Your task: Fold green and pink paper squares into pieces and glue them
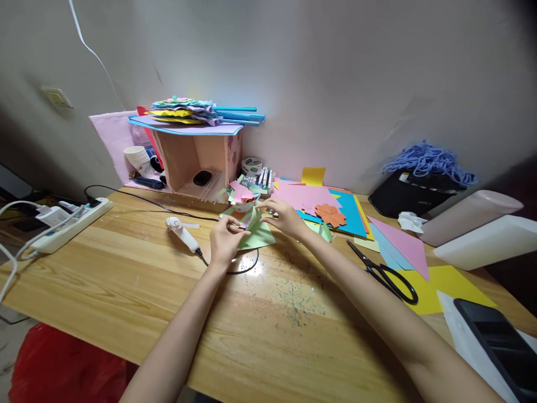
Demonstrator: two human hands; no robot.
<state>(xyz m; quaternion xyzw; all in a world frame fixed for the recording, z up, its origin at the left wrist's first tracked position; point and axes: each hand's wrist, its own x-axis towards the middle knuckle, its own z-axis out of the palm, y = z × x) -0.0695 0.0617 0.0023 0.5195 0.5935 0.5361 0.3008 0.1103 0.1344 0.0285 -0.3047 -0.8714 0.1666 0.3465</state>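
Observation:
A light green sheet of paper (259, 237) is in both hands near the middle of the table, its upper part bent upward. My left hand (225, 240) is closed on the paper's left side, thumb pointing right. At the raised upper edge, my right hand (285, 217) pinches the paper between thumb and fingers. Just behind the hands stands a small container heaped with pink and green paper scraps (242, 193). A white hot glue gun (183, 234) lies to the left of my left hand, its black cord running under the paper.
Black scissors (384, 274) lie at right beside yellow paper (457, 282) and a phone (490, 336). Orange paper flowers (330, 215) rest on coloured sheets at the back. A cardboard box (197, 162) carries layered paper and blue rolls. A power strip (71, 226) is at left.

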